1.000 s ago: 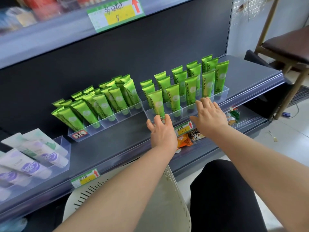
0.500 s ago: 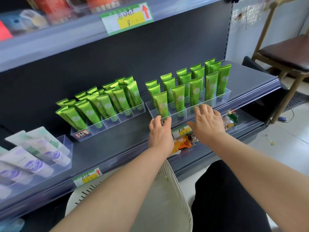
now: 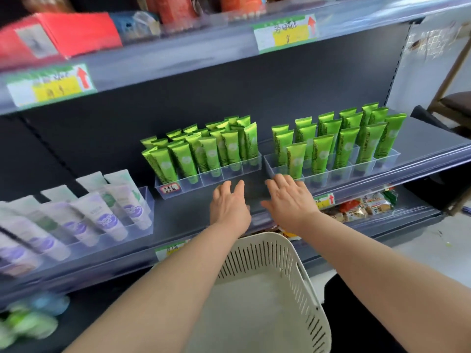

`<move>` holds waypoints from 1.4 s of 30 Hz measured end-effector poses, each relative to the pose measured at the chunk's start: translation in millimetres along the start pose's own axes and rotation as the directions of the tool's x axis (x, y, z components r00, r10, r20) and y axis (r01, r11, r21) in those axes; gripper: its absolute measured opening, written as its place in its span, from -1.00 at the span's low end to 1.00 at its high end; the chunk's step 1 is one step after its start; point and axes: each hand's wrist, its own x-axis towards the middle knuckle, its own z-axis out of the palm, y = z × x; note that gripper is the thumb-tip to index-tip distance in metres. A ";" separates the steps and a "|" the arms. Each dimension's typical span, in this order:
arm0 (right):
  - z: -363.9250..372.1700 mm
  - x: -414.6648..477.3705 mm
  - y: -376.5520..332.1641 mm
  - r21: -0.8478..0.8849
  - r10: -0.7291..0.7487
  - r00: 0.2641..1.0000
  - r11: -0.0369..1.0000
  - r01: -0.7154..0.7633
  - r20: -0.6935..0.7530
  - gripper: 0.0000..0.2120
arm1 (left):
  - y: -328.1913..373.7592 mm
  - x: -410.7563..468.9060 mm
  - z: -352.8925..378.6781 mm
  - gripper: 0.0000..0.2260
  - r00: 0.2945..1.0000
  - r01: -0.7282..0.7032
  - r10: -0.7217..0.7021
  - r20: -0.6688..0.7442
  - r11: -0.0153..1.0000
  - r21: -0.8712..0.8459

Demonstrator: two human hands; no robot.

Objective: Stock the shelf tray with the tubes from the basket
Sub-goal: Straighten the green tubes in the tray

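Observation:
Two clear shelf trays stand side by side on the dark middle shelf. The left tray [image 3: 211, 178] and the right tray [image 3: 339, 174] each hold several upright green tubes [image 3: 319, 155]. My left hand [image 3: 229, 207] hovers with relaxed fingers over the shelf just in front of the gap between the trays. My right hand [image 3: 289, 200] is beside it, fingers spread, fingertips near the front left corner of the right tray. Neither hand holds anything. The white slotted basket [image 3: 300, 284] sits below my arms, and its visible bottom shows no tubes.
A third clear tray [image 3: 146, 202] with white and purple tubes sits at the left of the same shelf. The shelf above carries price labels [image 3: 285, 31] and red boxes [image 3: 63, 34]. Snack packets [image 3: 367, 206] lie on the lower shelf. A wooden chair [image 3: 456, 103] stands at right.
Both hands have drawn back from the right tray's front edge and shifted left toward the gap between the trays. The camera has tilted up and left, showing more of the upper shelf.

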 end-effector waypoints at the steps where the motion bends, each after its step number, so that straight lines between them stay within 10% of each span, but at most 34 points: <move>1: 1.0 6.3 -6.8 0.004 -0.017 1.000 1.000 0.017 0.009 -0.52 | -10.8 1.1 -3.1 -0.42 1.000 0.020 -0.020 -0.004 1.000 0.024; 42: 27.9 98.0 -64.7 0.102 -0.003 0.991 0.995 -0.011 0.132 -0.34 | -135.4 43.5 -17.9 -0.33 0.990 0.128 -0.140 0.034 0.963 0.239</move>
